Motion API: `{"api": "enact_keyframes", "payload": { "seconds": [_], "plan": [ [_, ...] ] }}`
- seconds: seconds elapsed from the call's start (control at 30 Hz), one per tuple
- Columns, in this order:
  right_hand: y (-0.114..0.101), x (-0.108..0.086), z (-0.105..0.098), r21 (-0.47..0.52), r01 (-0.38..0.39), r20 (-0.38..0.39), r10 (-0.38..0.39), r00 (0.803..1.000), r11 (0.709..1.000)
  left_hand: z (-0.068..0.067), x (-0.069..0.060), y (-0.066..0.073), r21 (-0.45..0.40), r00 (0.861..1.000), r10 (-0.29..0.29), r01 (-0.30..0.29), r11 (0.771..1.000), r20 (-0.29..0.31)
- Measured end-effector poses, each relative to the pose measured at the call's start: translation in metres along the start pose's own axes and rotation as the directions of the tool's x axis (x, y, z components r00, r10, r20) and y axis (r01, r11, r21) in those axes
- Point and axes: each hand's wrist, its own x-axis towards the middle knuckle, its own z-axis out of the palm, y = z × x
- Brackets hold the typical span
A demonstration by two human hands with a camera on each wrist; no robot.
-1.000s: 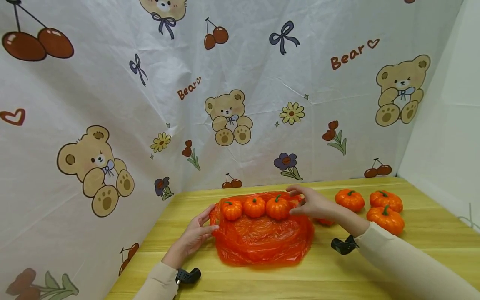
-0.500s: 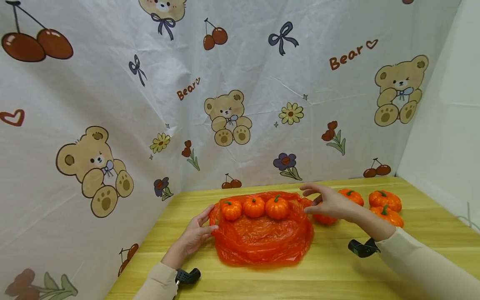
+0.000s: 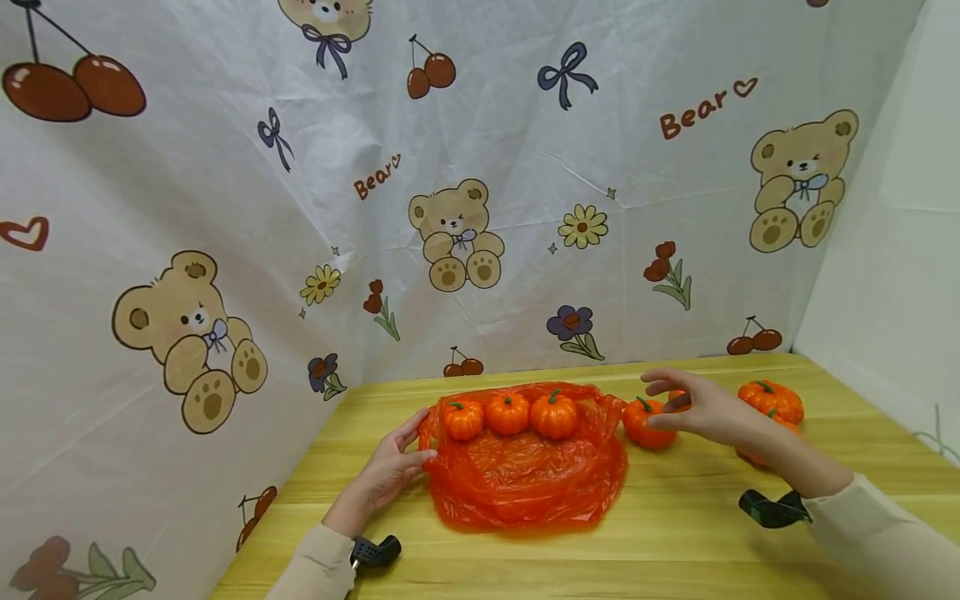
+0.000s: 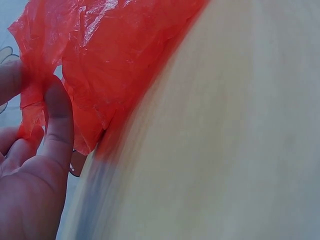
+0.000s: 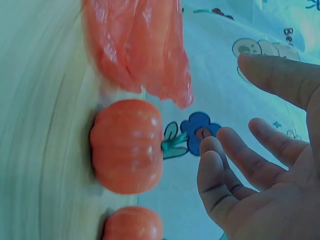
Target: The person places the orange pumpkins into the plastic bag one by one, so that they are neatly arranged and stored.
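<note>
On the yellow, wood-grained worktop [image 3: 585,567], the left hand [image 3: 393,467] is at the near left of my view, pinching the gathered rim of a thin red bag [image 3: 517,504]. The left wrist view shows what the head view barely does: crinkled, glossy film caught between thumb and fingers. The bag lies spread, mouth wide, translucent enough that the wood tints it. Along its far side sit three small, shiny orange pumpkins in a row: the left pumpkin [image 3: 463,422], the middle pumpkin [image 3: 507,414] and the right pumpkin [image 3: 554,416], each round, ribbed and topped with green.

Just beside the bag, outside it, stands a loose pumpkin [image 3: 636,427]. From the head, the right hand [image 3: 697,408] overlaps it; the right wrist view shows a gap between them, and the pumpkin's squat, ribbed body and stubby green stem in full. That hand is empty, thumb and loosely bent fingers well apart. Behind its fingers peeks a half-hidden pumpkin [image 3: 678,399]. Farthest right are a back pumpkin [image 3: 772,402] and a front pumpkin [image 3: 786,422], the latter partly covered by the forearm.
</note>
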Motion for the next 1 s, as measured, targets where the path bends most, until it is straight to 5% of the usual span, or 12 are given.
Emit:
{"api": "enact_keyframes", "payload": {
  "seconds": [0.37, 0.63, 1.0],
  "plan": [
    [0.011, -0.014, -0.013, -0.033, -0.015, -0.042, 0.014, 0.999, 0.999, -0.001, 0.001, 0.002, -0.005, 1.000, -0.001, 0.001, 1.000, -0.008],
    [0.023, -0.026, -0.026, -0.145, -0.035, -0.133, 0.015, 0.991, 0.989, -0.002, 0.003, 0.005, -0.003, 1.000, 0.004, -0.004, 1.000, -0.001],
    [0.043, -0.042, -0.046, -0.150, -0.072, -0.163, 0.047, 0.986, 0.986, -0.003, 0.001, -0.001, 0.001, 1.000, 0.005, -0.005, 1.000, 0.008]
  ]
}}
